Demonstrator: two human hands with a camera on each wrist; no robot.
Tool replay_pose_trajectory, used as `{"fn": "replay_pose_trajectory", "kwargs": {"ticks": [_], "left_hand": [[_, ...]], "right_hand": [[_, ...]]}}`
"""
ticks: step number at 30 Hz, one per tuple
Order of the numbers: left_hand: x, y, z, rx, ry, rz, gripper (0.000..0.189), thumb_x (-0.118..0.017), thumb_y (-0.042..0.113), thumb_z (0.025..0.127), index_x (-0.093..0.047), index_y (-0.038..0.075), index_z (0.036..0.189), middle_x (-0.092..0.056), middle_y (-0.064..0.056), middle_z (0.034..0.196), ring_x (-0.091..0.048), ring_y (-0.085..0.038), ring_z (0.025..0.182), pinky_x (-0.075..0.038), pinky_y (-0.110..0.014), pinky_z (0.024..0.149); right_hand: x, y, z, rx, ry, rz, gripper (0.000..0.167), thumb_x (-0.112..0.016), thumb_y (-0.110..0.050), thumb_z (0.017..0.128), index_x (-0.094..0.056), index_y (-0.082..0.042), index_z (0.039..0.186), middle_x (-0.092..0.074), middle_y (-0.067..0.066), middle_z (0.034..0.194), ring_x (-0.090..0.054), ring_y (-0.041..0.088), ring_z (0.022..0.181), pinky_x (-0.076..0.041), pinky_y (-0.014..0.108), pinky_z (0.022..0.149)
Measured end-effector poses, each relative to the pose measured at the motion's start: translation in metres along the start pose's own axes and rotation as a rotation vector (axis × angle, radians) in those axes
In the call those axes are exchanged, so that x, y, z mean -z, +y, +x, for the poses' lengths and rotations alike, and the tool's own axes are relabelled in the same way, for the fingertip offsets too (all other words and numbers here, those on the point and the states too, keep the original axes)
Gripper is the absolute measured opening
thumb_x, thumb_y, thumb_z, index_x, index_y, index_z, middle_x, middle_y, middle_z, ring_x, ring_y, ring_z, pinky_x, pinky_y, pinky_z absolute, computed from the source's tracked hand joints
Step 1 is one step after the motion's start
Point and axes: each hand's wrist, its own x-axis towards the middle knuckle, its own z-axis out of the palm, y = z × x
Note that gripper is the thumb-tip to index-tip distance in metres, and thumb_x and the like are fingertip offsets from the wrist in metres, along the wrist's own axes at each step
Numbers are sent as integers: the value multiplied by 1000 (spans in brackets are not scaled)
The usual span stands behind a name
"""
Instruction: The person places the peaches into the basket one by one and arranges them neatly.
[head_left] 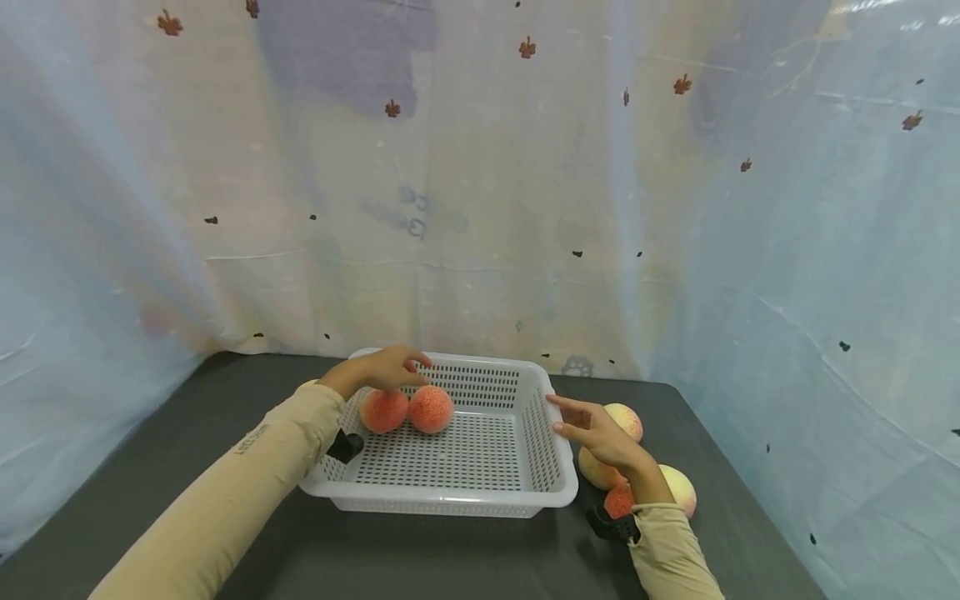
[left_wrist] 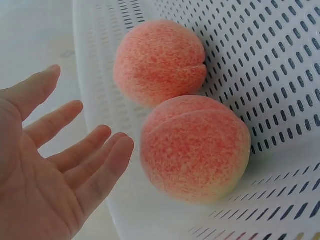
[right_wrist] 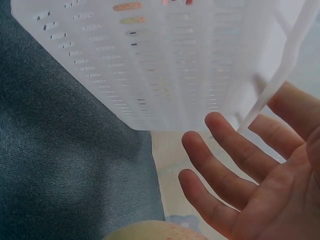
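Note:
A white perforated plastic basket [head_left: 442,498] stands on the dark table with two reddish peaches inside at its left end, a left peach [head_left: 383,412] and a right peach [head_left: 432,410]. Over that end reaches my left hand [head_left: 386,368], its fingers spread and holding nothing. The left wrist view has the fingers beside the nearer peach [left_wrist: 196,150], with a gap between them; the other peach [left_wrist: 160,62] lies behind it. My right hand [head_left: 600,432] is at the basket's right rim, fingertips right at the edge. Its fingers [right_wrist: 235,145] are loosely extended along the outer side.
Several more peaches lie on the table right of the basket, partly hidden by the right hand and forearm: one pale peach [head_left: 677,489], another at the back [head_left: 626,422] and a red one [head_left: 619,501]. A patterned plastic sheet [head_left: 480,208] hangs behind the table [head_left: 420,558].

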Motion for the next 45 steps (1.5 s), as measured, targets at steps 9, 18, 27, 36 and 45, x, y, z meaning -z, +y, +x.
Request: {"fn": "replay_pose_trajectory", "kwargs": {"ticks": [9,18,27,36,45], "left_hand": [[8,-10,-11,-35,0,-81,53,-55,30,104,-46,0,148,-48,-34,146,-55,-46,130,-59,-45,88],[17,-17,-26,-105,34,-153,53,-54,30,106,-45,2,149,-47,-31,149,-51,-46,134,-59,-46,89],[27,-25,-41,-83,72,-223,54,-52,32,106,-42,8,153,-43,-29,154,-48,-46,137,-55,-50,96],[39,-32,-62,-134,128,-268,53,-53,27,106,-40,4,153,-42,-30,154,-48,-51,136,-54,-54,97],[40,-46,-86,-180,188,-281,55,-55,29,105,-41,3,152,-44,-31,153,-46,-53,137,-55,-56,95]], "right_hand": [[-2,3,-1,7,-9,12,63,-58,-14,104,-29,8,155,-48,34,147,-54,50,130,-54,29,99],[-2,0,-4,-7,-3,5,63,-58,-15,104,-29,9,155,-48,35,147,-53,50,131,-53,27,98],[1,0,-5,-25,13,-9,62,-58,-15,104,-31,6,155,-46,34,149,-54,48,131,-54,33,100],[1,2,-2,-17,13,6,62,-58,-14,103,-30,7,155,-45,34,150,-54,49,131,-54,31,99],[0,1,1,-11,3,12,62,-57,-13,104,-29,8,155,-45,34,150,-53,49,132,-55,31,98]]}}
